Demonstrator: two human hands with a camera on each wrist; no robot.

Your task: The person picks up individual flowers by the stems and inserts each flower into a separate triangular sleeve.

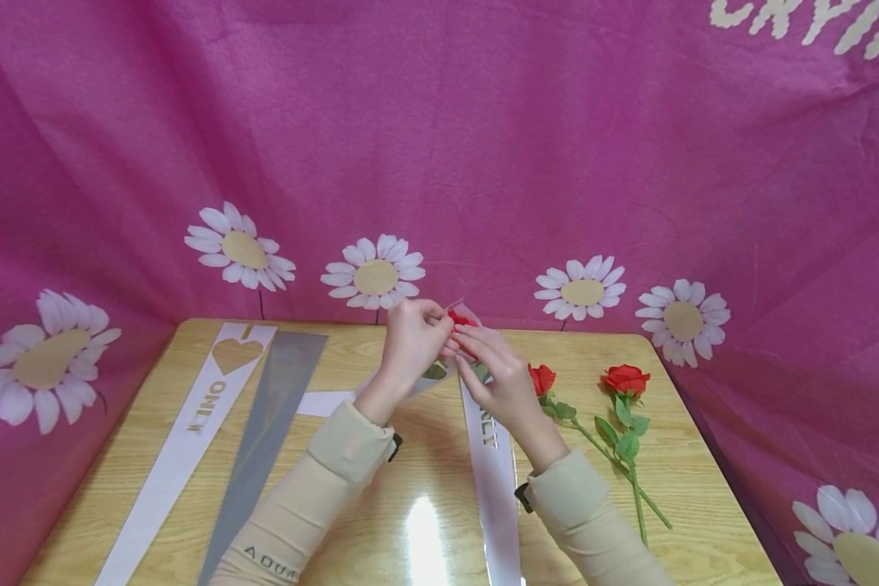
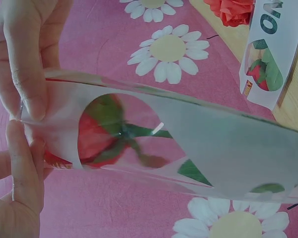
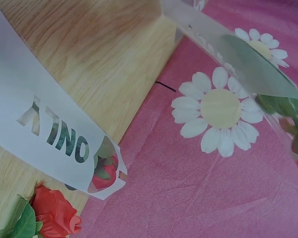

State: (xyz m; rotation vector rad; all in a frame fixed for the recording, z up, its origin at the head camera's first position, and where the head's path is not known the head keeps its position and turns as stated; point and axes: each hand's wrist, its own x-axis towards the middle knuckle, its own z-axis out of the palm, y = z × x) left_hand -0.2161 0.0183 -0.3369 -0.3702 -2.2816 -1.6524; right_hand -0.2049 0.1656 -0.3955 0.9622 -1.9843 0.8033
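Observation:
A red rose [image 2: 97, 141] sits inside a clear-and-white flower sleeve [image 2: 228, 144], its head showing through a heart-shaped window. My left hand [image 1: 413, 342] pinches the sleeve's top edge near the red petals. Opposite it, my right hand [image 1: 500, 381] also pinches that edge, fingers fairly straight. In the left wrist view both hands meet at the sleeve's mouth; the sleeve runs away to the right. Below my right forearm, another sleeve [image 1: 492, 488] lettered "ONLY" lies on the table, with a rose inside [image 3: 104, 173].
Two bare roses, one by my right wrist [image 1: 542, 379] and another farther right [image 1: 626, 381], lie with crossing stems. On the left of the wooden table [image 1: 381, 505] lie a white heart-cut sleeve [image 1: 168, 456] and a grey sleeve [image 1: 267, 439]. A pink daisy-printed cloth [image 1: 469, 163] hangs behind.

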